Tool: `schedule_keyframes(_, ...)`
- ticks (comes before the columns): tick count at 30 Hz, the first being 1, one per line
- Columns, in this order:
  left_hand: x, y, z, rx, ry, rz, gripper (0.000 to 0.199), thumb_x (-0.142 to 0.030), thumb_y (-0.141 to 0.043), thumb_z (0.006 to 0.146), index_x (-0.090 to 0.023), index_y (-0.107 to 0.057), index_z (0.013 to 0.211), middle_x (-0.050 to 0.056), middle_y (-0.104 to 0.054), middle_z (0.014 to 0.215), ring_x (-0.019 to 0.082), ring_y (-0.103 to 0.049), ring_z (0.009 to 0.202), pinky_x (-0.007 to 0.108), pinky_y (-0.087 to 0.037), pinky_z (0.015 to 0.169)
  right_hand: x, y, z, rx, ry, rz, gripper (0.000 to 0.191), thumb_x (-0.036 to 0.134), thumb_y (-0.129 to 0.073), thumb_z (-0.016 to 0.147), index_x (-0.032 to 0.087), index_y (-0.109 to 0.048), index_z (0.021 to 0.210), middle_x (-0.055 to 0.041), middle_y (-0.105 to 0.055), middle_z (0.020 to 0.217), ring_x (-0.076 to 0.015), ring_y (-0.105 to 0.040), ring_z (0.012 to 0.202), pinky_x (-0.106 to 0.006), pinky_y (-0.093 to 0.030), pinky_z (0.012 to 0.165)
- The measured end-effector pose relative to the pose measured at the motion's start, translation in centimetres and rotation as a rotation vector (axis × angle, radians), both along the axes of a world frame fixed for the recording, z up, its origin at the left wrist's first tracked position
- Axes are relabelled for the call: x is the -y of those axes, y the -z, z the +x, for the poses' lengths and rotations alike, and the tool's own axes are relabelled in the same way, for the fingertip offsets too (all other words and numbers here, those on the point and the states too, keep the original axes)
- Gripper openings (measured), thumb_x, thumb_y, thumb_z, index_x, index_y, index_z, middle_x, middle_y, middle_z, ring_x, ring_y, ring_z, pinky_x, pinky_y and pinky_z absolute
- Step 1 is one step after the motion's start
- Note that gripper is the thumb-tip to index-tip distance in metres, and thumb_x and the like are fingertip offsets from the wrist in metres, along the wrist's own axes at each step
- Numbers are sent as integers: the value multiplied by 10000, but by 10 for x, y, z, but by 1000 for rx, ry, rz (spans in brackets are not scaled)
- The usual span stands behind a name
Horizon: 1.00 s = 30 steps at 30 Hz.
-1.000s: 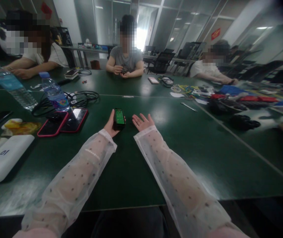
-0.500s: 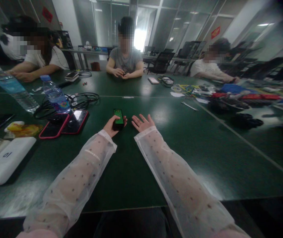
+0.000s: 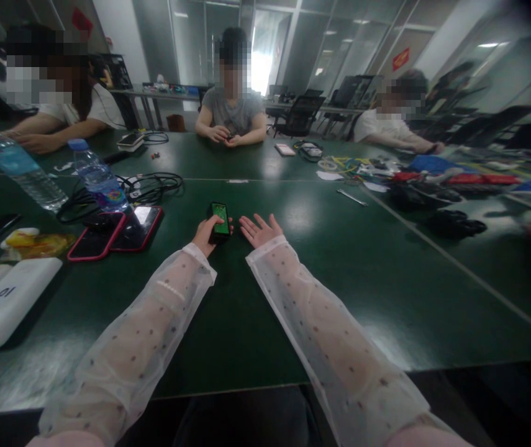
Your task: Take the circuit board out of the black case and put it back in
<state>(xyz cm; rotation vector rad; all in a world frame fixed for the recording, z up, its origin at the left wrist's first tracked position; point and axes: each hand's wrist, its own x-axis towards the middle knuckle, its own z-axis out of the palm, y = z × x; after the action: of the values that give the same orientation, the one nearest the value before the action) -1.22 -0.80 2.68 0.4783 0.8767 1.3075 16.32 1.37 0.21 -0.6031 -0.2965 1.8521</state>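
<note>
Green-faced black device point(image 3: 221, 221) looked light, stiff, perhaps slick, face probably delicate; long sides seemed best hold. Device sat in left hand point(image 3: 205, 235), thumb point(image 3: 217, 220) across face, fingers point(image 3: 231, 227) wrapping right side. Right hand point(image 3: 262, 234), just right of device: palm up, fingers spread, empty.

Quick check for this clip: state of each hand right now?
Left hand: closed, holding a black-and-green device, thumb across it.
Right hand: open, palm up, holding nothing.
</note>
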Motion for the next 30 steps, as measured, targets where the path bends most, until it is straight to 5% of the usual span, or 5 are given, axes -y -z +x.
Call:
schedule_keyframes(9, -5, 4, 1, -156, -33, 5, 351, -303, -752, 709, -121, -652, 992, 63, -687, 816, 167, -650, 700, 269, -526, 645, 0, -1, -3, 73, -33, 43, 444, 510, -365, 947, 218, -412, 1277, -135, -650, 1114, -216, -690, 983, -364, -581, 765)
schedule_keyframes(13, -7, 7, 14, -219, 5, 77, 233, -350, -620, 802, -144, -652, 907, 48, -673, 774, 167, -639, 698, 274, -507, 668, 2, -5, -8, 152, -46, 43, 371, 465, -371, 961, 225, -468, 1227, -84, -677, 992, -176, -696, 863, -318, -574, 736)
schedule_keyframes(17, -11, 10, 28, -483, -44, 113, 129, -220, -590, 779, -165, -637, 885, 46, -682, 838, 192, -647, 834, 291, -493, 768, -2, -5, -17, 225, -21, 33, 261, 367, -391, 972, 231, -564, 1113, -3, -679, 811, -135, -660, 691, -287, -565, 730)
schedule_keyframes(25, 2, -19, 54, -1402, -34, 460, 556, -372, -681, 770, -112, -547, 1243, 194, -621, 1206, 325, -578, 1124, 416, -432, 954, -14, 8, -15, 267, -21, -69, 338, 374, -397, 962, 166, -664, 971, -16, -697, 650, -179, -675, 650, -322, -565, 751)
schedule_keyframes(30, 14, -32, 66, -1406, -78, 440, 653, -340, -703, 769, -114, -476, 1338, 193, -570, 1290, 347, -502, 1241, 429, -369, 1042, -12, 9, -13, 163, 4, -18, 379, 373, -350, 979, 160, -662, 1010, -16, -717, 683, -166, -688, 668, -308, -575, 766)
